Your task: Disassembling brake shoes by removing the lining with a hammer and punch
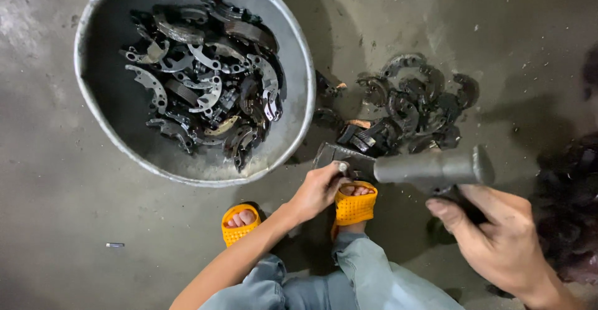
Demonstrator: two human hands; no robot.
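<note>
My right hand (498, 241) is nearest the camera, fingers wrapped tight round the handle of a hammer (430, 168), thumb laid along the top. The grey head hangs level above the floor, just right of the piece I'm working on, and that height looks meant to leave swing room.

A little further out, my left hand (319, 188) reaches forward and pinches one end of a dark metal part (339, 155) with closed fingertips. The part lies on the concrete right in front of my right sandal (354, 205); I judge the grip at its near end keeps my fingers off the spot under the hammer. My left sandal (240, 221) sits off to the side, so I'm squatting with the work between my feet.

Beyond the part, a loose pile (414, 107) of curved brake shoes lies on the floor (56, 179), within easy reach of the left hand.

Farthest, up left, a round metal basin (306, 79) holds many more shoes (205, 76), some bare and silvery, kept apart from the floor pile.
</note>
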